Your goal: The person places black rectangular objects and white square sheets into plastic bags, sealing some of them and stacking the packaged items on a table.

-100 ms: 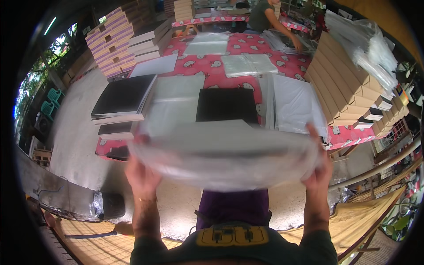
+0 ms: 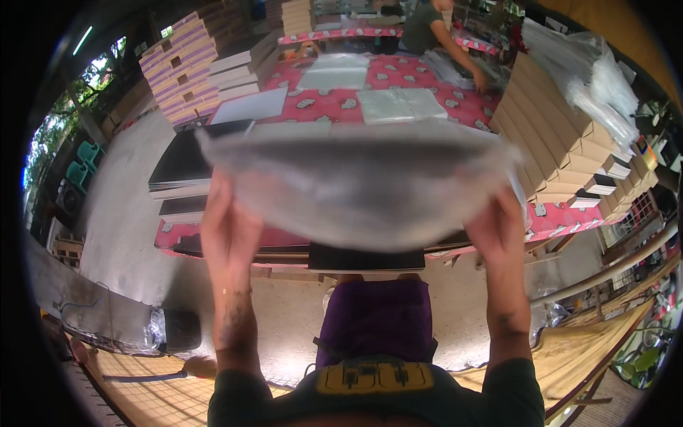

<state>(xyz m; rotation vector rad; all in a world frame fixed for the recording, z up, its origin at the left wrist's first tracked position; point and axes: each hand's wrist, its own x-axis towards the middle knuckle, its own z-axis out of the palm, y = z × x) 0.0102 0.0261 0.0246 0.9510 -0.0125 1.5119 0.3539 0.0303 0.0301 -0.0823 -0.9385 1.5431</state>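
Observation:
Out in front of me, above the near part of the table, my left hand (image 2: 229, 219) and my right hand (image 2: 500, 220) grip a wide translucent plastic bag (image 2: 356, 210) by its two sides. The bag bows downward in the middle and is smeared by motion. A dark band shows in its upper part; I cannot tell whether that is inside it or behind it. Below the bag, a black board (image 2: 366, 259) sticks out at the table's near edge. Left of my left hand lies a stack of black-topped sheets (image 2: 178, 167).
The table has a pink patterned cover (image 2: 327, 108). Flat clear plastic bags (image 2: 402, 105) and a white sheet (image 2: 249, 105) lie farther back. Brown cartons (image 2: 544, 124) stand at right, topped with loose plastic (image 2: 594, 78). Box stacks (image 2: 181, 67) rise at left. Another person (image 2: 429, 32) reaches over the far right.
Both my hands have risen and moved away from me, over the table, carrying the plastic bag. The black board at the near edge has come into view below it.

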